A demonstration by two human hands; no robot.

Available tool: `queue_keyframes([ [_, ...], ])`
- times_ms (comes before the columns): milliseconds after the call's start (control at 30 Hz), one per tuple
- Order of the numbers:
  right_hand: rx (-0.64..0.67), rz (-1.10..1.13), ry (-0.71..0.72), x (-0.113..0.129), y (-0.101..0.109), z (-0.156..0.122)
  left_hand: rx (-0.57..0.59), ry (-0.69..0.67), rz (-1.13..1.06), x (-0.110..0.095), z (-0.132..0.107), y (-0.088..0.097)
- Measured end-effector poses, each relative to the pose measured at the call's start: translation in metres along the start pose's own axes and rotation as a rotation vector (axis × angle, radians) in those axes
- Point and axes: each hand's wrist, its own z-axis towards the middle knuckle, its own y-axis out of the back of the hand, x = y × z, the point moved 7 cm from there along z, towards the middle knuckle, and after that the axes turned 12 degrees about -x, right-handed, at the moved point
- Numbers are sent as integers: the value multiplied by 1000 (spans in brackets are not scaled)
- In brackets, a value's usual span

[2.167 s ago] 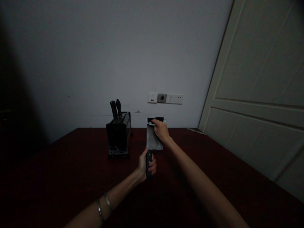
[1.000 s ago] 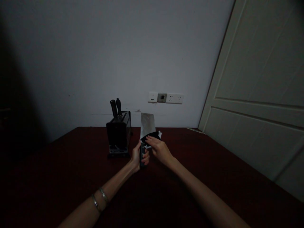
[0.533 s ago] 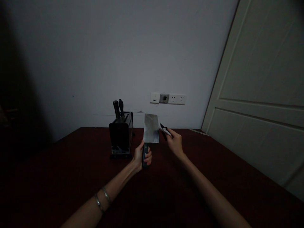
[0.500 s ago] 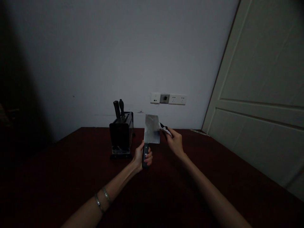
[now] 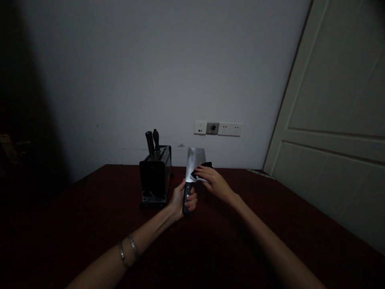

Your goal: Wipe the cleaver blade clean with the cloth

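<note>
A cleaver stands upright, its broad metal blade pointing up. My left hand is wrapped round its dark riveted handle. Across the lower part of the blade, my right hand presses a black and white cloth against the face, fingers stretched over it. The cloth and hand hide the blade's lower right part. Left of the cleaver stands a black knife block with two dark-handled knives in its top.
The dark red table runs back to a pale wall. Wall sockets sit behind the cleaver. A pale panelled door borders the table on the right. The light is dim.
My right hand has moved left with the cloth, from beside the blade's right edge onto its face. My left hand keeps its hold on the cleaver. The view has shifted slightly.
</note>
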Motion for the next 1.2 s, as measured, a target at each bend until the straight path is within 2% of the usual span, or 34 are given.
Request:
queue_keyframes([
  [300,75,0,75,14,-13,-5,-76,3,16,8,6,1],
  [600,102,-57,106,10,-10,-10,-60,46,-45,11,6,3],
  [767,128,-38,111,18,-18,-11,-107,55,-25,17,2,6],
  [867,140,-21,132,19,-14,-10,-97,63,-15,19,0,5],
  [1000,112,-3,138,17,-4,-6,-67,58,-19,16,-2,-1],
  [1200,13,143,80,22,-3,-3,-47,92,-25,22,-3,-6],
])
